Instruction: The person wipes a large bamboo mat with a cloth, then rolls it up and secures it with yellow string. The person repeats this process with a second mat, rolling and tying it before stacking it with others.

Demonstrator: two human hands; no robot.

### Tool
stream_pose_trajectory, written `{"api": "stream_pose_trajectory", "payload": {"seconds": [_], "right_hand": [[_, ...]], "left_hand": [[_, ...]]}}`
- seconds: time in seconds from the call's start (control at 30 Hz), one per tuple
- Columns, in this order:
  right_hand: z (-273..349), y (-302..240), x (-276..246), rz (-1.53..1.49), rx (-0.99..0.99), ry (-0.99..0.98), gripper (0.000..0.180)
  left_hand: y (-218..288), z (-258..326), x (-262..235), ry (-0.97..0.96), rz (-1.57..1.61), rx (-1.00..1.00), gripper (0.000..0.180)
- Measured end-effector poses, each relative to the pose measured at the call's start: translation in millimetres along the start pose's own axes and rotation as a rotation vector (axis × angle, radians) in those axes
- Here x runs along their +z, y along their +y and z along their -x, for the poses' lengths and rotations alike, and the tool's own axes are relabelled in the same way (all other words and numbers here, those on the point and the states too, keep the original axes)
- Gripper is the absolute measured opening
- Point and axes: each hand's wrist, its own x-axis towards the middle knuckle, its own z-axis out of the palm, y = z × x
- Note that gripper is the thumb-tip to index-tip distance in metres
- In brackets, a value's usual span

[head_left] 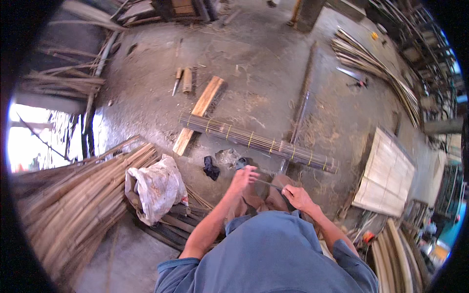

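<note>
A thin, dark, rod-like piece (267, 183) spans the gap in front of my lap. Its near right end is gripped in my closed right hand (299, 197). At its other end the fingers of my left hand (244, 177) curl close around it; how firmly they hold it is too small to make out. Just beyond my hands, a long roll of thin dark slats (254, 140), tied with several yellow cords, lies crosswise. It rests over a wooden plank (210, 97) on the left and a dark metal bar (304, 93) on the right.
Left of me are a black cloth (211, 168), a stained white sack (161, 185) and a big stack of bamboo strips (88, 200). A knife (177, 81) and a wooden block (187, 81) lie farther off. Rightward are a saw (350, 74), long strips (386, 73) and a pale panel (383, 176).
</note>
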Motion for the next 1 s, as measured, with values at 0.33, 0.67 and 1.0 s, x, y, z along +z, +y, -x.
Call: {"api": "stream_pose_trajectory", "payload": {"seconds": [0.33,0.67,1.0], "right_hand": [[232.6,175.6,71.6,0.472,0.937,0.352,0.031],[242.3,147.6,288.9,0.277,1.284,0.434,0.035],[-36.7,190.4,377.8,-0.291,1.216,0.563,0.032]], "left_hand": [[-90.1,-2.8,-227.7,0.173,-0.581,-0.195,0.035],[-62.9,-55.9,-268.2,0.071,-0.822,-0.257,0.032],[-51.7,-298.1,-203.0,-0.323,-1.205,0.197,0.028]]}}
